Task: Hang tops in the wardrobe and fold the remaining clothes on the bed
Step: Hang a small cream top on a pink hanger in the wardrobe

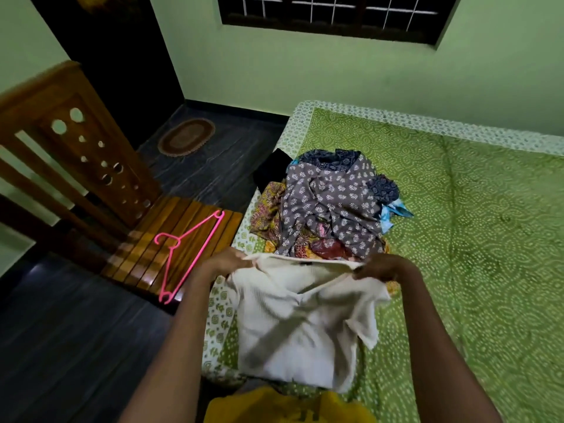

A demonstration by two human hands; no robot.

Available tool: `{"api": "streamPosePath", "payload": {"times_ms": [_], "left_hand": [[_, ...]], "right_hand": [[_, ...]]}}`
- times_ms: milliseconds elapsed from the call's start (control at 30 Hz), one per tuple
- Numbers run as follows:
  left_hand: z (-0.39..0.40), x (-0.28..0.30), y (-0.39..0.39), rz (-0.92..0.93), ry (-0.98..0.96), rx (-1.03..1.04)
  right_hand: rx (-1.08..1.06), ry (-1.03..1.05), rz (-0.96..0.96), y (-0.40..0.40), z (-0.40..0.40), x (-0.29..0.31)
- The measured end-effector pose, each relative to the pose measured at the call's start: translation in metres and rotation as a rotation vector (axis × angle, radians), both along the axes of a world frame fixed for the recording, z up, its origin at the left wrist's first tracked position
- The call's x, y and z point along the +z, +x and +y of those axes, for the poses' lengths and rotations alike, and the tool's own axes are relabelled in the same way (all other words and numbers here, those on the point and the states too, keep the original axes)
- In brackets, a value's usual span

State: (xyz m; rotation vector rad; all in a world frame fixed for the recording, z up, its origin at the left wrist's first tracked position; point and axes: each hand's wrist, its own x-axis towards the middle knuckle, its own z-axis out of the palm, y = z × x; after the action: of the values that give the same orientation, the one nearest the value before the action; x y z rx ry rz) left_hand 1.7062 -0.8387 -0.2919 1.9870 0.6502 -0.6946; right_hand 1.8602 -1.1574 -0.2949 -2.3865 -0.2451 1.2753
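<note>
Your left hand [227, 263] and right hand [378, 267] each pinch a top corner of the cream ribbed knit top [300, 325], held apart so it hangs flat over the green patterned bedspread [457, 239], probably to find the shoulders before hanging. One pink plastic hanger [189, 251] waits on the slatted wooden chair [171, 239] beside the bed (within easy reach). One mixed heap of printed clothes [329, 206] lies just beyond the top.

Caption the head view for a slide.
Both hands, left and right, hold a cream top above the bed.
</note>
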Motion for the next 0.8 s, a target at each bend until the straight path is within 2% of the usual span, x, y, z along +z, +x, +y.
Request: {"api": "streamPosePath", "payload": {"times_ms": [100, 167, 233, 267, 333, 400, 633, 733, 800], "left_hand": [[-0.003, -0.02, 0.008, 0.105, 0.069, -0.151], [-0.006, -0.02, 0.024, 0.142, 0.142, -0.268], [-0.008, -0.018, 0.04, 0.018, 0.23, -0.268], [-0.009, -0.02, 0.048, -0.091, 0.258, -0.191], [-0.009, -0.027, 0.061, -0.308, 0.302, 0.017], [-0.013, -0.031, 0.064, -0.362, 0.351, 0.104], [-0.016, -0.062, 0.021, -0.005, 0.132, 0.009], [-0.002, -0.076, -0.002, 0.135, 0.077, -0.06], [0.011, -0.081, -0.015, 0.173, -0.001, -0.017]], "right_hand": [[0.125, -0.234, 0.107, 0.0, 0.006, -0.012], [0.163, -0.333, 0.107, 0.01, 0.015, -0.013], [0.141, -0.296, -0.106, 0.021, 0.024, -0.013], [0.083, -0.249, -0.274, 0.025, 0.028, -0.016], [-0.163, -0.191, -0.533, 0.03, 0.037, -0.02], [-0.259, -0.152, -0.612, 0.029, 0.044, -0.026], [-0.074, 0.038, -0.204, -0.011, 0.077, -0.063], [0.134, -0.019, -0.129, -0.027, 0.099, -0.073], [0.259, -0.053, -0.102, -0.036, 0.118, -0.073]]}}
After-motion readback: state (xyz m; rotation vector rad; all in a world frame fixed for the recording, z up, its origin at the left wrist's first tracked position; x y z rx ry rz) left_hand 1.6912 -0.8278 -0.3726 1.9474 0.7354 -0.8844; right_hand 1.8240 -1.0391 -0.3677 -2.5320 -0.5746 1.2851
